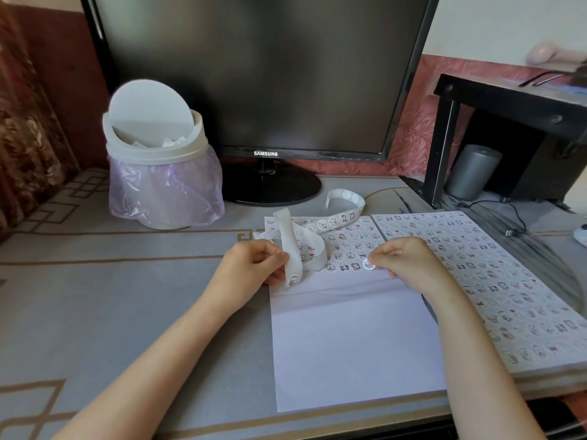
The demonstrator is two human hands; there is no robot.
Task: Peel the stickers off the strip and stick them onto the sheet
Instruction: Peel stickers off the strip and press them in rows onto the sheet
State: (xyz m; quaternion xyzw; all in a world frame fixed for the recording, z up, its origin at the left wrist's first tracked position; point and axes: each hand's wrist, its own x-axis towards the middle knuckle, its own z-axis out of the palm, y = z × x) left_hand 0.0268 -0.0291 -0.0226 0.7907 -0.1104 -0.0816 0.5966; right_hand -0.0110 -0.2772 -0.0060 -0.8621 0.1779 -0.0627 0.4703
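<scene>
**One sticker at the row's end, strip held off to the side**

From the head camera, the only view: the sheet (349, 338) lies flat toward the near edge of the desk (127, 296), right of the middle. Its far part is filled with rows of stickers and its near part is bare.

The left hand (254, 265), fingers curled, pinches the strip (313, 252) just off the sheet's left edge. From there the strip loops loosely back over the sheet toward the desk's far edge.

The right hand (403, 262) is curled, its fingertips pinching a round sticker (368, 264) at the right end of the nearest row. Whether the sticker is already stuck down I cannot tell.

I'd judge the sticker near weightless and limp, and tacky underneath, so best held by its rim. The strip looks floppy, easiest to control close to the next sticker.
</scene>
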